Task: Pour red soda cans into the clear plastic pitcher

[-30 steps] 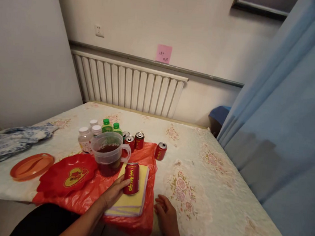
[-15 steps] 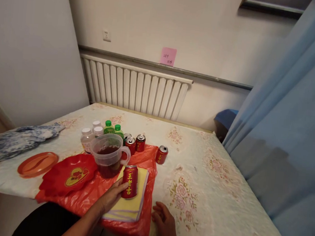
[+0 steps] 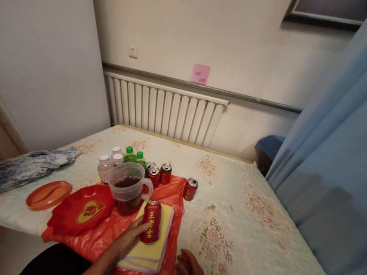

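Pale flower-print tablecloth [image 3: 257, 251] runs up to a white ribbed radiator [image 3: 163, 109]; left hand [image 3: 129, 238] is wrapped round a red metal can with yellow lettering [image 3: 152, 222], near upright over a folded yellow cloth [image 3: 145, 255] (contact unclear), side grip probably for steadiness, top clear. Right hand [image 3: 191, 271] half-curled, apparently empty, beside the red plastic sheet [image 3: 171, 249]. Translucent plastic jug of dark liquid [image 3: 119, 195] stands just beyond, partly blocking the white-capped bottles [image 3: 104, 168].

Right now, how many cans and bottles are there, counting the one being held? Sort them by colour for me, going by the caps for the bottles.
Red cans: 4, one in the left hand
Greenish can, partly hidden: 1
White-capped bottles: 3
Green-capped bottles: 2
Total: 10
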The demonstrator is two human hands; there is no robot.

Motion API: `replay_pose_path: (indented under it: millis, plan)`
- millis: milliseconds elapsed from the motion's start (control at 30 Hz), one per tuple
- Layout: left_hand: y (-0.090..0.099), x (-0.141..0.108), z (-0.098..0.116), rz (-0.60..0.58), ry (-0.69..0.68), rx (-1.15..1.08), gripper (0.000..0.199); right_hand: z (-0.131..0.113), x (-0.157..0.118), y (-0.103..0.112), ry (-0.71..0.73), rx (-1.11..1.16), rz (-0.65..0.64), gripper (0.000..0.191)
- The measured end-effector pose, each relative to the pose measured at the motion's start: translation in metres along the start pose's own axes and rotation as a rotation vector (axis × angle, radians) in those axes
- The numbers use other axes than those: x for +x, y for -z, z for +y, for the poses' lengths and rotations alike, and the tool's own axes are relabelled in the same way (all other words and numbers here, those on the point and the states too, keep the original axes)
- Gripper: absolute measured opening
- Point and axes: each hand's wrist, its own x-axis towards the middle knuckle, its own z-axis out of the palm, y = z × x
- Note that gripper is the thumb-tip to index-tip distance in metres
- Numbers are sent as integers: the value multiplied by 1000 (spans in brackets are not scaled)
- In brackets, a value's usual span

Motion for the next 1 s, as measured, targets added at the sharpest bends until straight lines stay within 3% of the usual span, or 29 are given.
replay_pose_path:
  millis: [700,833,1000]
  plan:
    - [-3,-6,5,-67,-51,117,61,2,0,-3,-15,83,73,49]
    - [-9,-19,14,-145,-68,132,64,-3,-3,-3,-32,112,94,55]
    - [-7,-55,22,-174,-55,96,67,-17,-6,-6,-13,84,107,57]
